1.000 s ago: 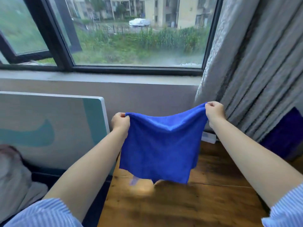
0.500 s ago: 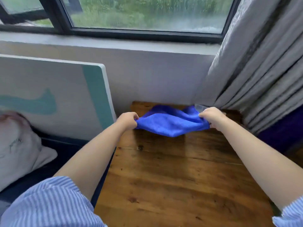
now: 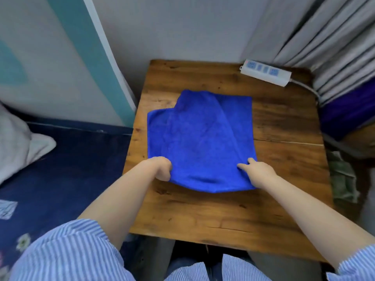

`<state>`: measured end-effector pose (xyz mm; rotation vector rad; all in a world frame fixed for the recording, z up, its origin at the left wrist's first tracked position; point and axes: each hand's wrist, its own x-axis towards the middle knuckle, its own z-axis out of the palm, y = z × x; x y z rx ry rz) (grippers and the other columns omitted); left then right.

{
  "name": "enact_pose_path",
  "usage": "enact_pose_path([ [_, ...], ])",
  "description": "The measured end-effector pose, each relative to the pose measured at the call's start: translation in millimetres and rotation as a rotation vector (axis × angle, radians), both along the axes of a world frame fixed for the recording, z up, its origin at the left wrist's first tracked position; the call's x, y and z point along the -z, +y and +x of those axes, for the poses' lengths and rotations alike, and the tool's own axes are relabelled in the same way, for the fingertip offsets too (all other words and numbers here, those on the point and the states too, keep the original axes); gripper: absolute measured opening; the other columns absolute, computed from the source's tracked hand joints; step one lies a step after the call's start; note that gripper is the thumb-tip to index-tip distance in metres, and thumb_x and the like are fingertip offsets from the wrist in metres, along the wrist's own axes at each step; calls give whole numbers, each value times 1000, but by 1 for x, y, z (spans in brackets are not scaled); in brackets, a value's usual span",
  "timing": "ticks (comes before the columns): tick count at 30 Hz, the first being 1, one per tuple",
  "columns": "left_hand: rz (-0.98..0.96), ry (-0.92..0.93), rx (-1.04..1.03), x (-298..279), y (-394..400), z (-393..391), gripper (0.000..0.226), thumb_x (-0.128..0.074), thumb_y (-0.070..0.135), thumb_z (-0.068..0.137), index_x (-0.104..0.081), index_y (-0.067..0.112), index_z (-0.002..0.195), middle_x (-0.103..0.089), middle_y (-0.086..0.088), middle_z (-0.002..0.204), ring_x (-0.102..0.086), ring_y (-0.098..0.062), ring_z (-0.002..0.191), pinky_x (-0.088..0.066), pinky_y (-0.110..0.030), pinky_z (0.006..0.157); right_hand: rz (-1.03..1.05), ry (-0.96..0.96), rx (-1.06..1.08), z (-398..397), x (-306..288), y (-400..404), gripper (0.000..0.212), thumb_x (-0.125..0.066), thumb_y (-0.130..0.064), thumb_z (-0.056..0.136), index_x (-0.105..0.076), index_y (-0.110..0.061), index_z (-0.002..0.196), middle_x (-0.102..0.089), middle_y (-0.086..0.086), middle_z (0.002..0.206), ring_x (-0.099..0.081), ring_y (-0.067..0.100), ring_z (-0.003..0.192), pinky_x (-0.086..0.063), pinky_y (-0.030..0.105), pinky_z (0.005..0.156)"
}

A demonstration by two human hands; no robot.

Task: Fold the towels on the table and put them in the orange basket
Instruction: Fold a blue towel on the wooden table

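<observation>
A bright blue towel point(image 3: 203, 138) lies spread in the middle of the frame on the wooden table point(image 3: 284, 122), its far part folded over unevenly, near corners lifted.

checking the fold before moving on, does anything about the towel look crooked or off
Yes. The blue towel on the wooden table lies unevenly: its top layer runs diagonally, leaving a stepped far-left corner, and the edges don't line up. Both the left hand and right hand hold the near edge.
</observation>
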<state>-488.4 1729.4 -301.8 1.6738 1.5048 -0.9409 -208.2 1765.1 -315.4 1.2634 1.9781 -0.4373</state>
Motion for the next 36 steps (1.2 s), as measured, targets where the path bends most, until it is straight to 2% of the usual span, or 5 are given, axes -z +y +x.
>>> enact_pose_path([
  [7, -356, -134, -141, 22, -32, 11, 24, -50, 9, 87, -60, 7, 108, -57, -11, 101, -52, -26, 95, -44, -28, 71, -450, -162, -142, 8, -4, -14, 46, -36, -1, 86, -55, -17, 125, -56, 6, 129, -55, 26, 113, -46, 30, 89],
  [12, -423, -202, -325, 28, -44, 14, 37, -49, 31, 93, -54, 11, 123, -52, -3, 125, -49, -19, 111, -38, -31, 99, -554, -177, 102, 19, -3, -3, 41, -31, 0, 87, -57, -8, 118, -59, 16, 107, -53, 18, 48, -44, 23, 45],
  [18, 18, -134, -324, 22, -3, 10, 26, -42, 23, 93, -57, 11, 112, -57, -4, 119, -51, -23, 111, -39, -29, 78, -206, 26, 15, -1, -6, 55, 32, -38, -10, 91, -56, -8, 118, -58, 11, 125, -53, 27, 114, -44, 28, 86],
  [24, 337, 50, -352, 20, 55, 17, 29, -30, 26, 98, -54, 10, 95, -54, -6, 88, -49, -25, 82, -32, -28, 54, 114, 240, 62, -19, 9, 109, 34, -41, -9, 89, -54, -7, 120, -49, 16, 125, -42, 32, 121, -42, 37, 93],
  [36, 439, -94, -384, 50, 148, 35, 60, -36, 6, 93, -11, 11, 147, -12, -5, 156, -7, -21, 144, -21, -42, 113, 230, 296, 409, -14, 36, 158, 43, -50, -4, 82, -48, -8, 124, -53, 15, 124, -45, 34, 118, -38, 40, 95],
])
